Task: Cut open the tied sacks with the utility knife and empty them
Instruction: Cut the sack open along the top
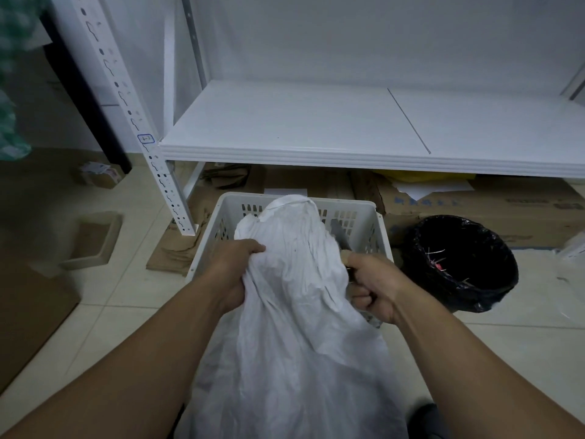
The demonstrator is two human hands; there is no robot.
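We can read almost nothing here. A small blue-bordered label [146,139] on the white shelf upright [122,96] bears handwritten marks, perhaps "1-1", but we cannot be sure. Blue printed characters on the cardboard boxes [474,210] under the shelf [285,122] are too blurred to read.

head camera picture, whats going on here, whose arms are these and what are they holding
There is no machine here: the camera sits on a person's head and looks down, so the two arms are that person's own. The left hand grips a bunch of the white sack, whose top leans over a white basket on the tiled floor. The right hand grips the sack's other side together with a dark tool, apparently the utility knife. Right of the basket stands a black-lined bin; behind is a white shelf with flattened cardboard beneath.
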